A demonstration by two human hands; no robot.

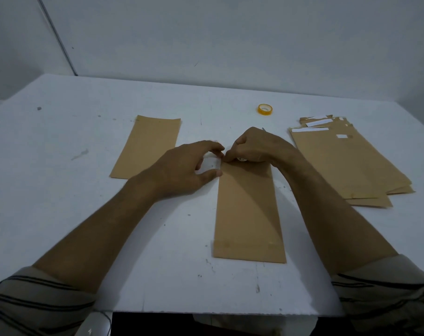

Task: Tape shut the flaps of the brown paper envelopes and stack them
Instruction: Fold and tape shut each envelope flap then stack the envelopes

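The middle envelope [249, 209] is lying flat on the table [60, 190] straight ahead and is being worked on at its far end. A single envelope [145, 146] is lying to its left and a loose pile of envelopes [346, 161] to its right. Both hands are being used at its far left corner.

The right hand [254, 146] is being held curled tight around a small white thing [242, 160]. This is mostly hidden, so what it is cannot be told. The left hand [189, 166] is being held arched, with the thumb laid at the envelope's left edge and the forefinger set against the right fingertips. A pale strip [212, 162], probably tape, is showing beneath it. Whether it is being pinched or only pressed down cannot be told.

Several risks are being run here:
- The strip appears to be overhanging the paper's edge, so it could be stuck to the table or to a fingertip and the envelope lifted with it.
- If it is being smoothed from one end only, a crease or a slant is likely to be set in.
- The near end of the envelope is not being held, so a sideways pull could swing it out of line.
- The flap is being covered by the hands, so its fold cannot be checked.
- The pile is being left fanned out and could slide when more is added.
- The roll of tape [265, 109] is lying well beyond the hands.
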